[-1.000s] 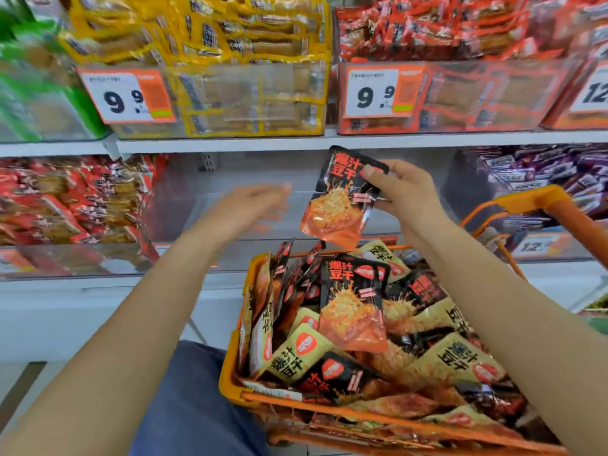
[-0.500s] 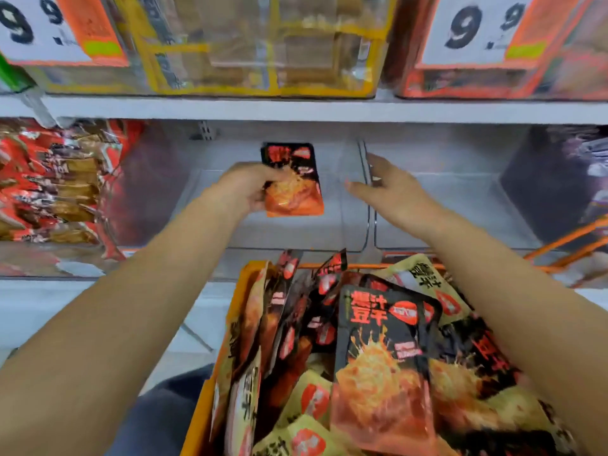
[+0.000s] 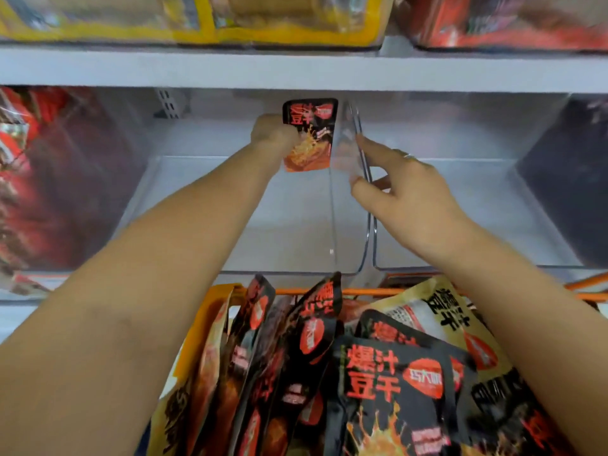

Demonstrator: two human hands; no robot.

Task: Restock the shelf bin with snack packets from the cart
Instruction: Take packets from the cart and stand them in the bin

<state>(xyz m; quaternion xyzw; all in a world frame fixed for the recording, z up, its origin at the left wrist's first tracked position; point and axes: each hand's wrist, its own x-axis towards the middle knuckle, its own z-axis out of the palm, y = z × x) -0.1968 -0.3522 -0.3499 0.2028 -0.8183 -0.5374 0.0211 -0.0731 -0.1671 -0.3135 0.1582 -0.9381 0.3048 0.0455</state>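
My left hand grips a black and orange snack packet and holds it upright deep inside the clear shelf bin, near its back right corner. My right hand rests with thumb and fingers pinching the clear side wall between this bin and the one to its right. Below, the orange cart holds several more snack packets, black ones and beige ones, some standing on edge.
A second clear bin stands to the right of the first. Red packets fill the bin at the left, dark purple ones the bin at the right. The upper shelf with yellow and red bins hangs close above.
My left hand has carried the packet further back into the bin. My right hand has come to the bin's side wall. The view has moved closer to the shelf.
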